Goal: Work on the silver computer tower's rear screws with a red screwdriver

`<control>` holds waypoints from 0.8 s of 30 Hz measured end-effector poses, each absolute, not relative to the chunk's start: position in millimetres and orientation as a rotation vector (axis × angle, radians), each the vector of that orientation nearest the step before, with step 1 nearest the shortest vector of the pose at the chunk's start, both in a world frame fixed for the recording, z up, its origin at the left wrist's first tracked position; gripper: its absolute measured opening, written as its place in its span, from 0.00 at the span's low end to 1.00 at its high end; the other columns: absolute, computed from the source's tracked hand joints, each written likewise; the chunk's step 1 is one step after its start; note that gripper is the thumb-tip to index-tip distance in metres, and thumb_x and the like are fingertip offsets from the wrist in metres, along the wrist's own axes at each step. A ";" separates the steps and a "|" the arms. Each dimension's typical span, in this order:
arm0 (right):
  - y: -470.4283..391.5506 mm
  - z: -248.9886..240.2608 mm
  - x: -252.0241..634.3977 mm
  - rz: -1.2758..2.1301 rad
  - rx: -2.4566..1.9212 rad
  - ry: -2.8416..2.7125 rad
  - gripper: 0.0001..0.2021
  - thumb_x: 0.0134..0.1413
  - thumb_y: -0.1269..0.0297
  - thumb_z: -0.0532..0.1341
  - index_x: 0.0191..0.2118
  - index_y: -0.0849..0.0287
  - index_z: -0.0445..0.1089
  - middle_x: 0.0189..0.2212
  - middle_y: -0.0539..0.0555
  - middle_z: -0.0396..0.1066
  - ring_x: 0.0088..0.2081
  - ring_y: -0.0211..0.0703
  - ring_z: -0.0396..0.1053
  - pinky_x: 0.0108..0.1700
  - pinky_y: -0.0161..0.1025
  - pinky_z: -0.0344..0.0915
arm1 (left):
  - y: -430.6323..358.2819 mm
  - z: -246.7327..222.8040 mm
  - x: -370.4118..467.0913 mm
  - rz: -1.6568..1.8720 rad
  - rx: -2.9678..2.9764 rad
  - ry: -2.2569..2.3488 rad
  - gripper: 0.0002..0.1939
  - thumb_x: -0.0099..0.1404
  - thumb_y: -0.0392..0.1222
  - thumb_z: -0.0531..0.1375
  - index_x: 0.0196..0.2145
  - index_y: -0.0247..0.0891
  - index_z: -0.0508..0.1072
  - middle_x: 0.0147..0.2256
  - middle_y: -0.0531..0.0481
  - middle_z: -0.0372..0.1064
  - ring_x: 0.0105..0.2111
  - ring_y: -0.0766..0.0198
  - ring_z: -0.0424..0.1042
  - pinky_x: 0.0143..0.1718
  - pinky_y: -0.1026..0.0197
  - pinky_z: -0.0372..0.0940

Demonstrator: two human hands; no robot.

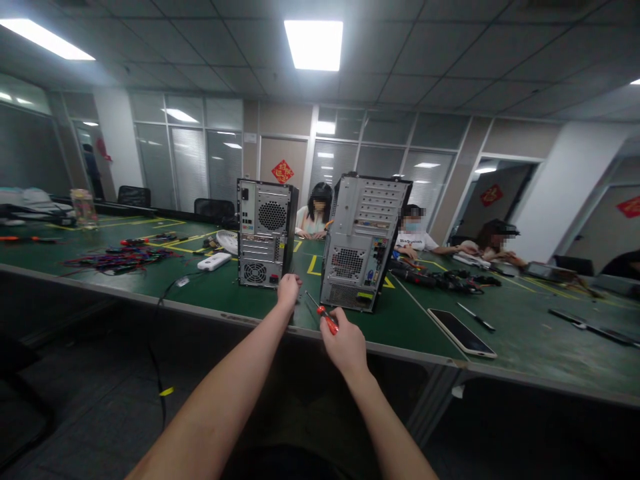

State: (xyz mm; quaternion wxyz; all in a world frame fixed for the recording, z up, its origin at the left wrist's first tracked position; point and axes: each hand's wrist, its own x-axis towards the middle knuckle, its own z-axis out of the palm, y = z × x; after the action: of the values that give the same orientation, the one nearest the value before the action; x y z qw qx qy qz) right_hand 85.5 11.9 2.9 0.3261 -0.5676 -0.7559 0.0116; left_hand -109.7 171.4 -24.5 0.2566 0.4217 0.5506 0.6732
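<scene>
By the green worktop's (400, 331) near edge, brace the smaller silver-black metal tower (259, 248) with the curled left hand (289, 292) (unclear if empty), squaring the right hand's (345, 339) gripped red-handled screwdriver (323, 313).

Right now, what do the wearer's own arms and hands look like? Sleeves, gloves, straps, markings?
The left hand and right hand are both ungloved. The left forearm and right forearm are bare as far as the view shows: no sleeve, watch, strap, cable or marking visible. Rings: too small to tell.
</scene>
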 end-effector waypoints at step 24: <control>-9.9 -66.2 146.0 0.502 -1.053 -1.488 0.19 0.64 0.47 0.59 0.45 0.60 0.71 0.31 0.53 0.74 0.29 0.41 0.68 0.32 0.34 0.63 | 120.9 3.9 -84.8 1.342 1.570 0.954 0.35 0.67 0.68 0.53 0.44 0.30 0.81 0.37 0.38 0.81 0.35 0.57 0.77 0.36 0.59 0.61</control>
State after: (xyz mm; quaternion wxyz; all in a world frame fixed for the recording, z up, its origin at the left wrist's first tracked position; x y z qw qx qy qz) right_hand 146.0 -9.9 -66.2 0.5855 -0.4515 -0.6379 0.2154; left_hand -84.8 120.9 3.9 0.4199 0.6263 0.3804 0.5355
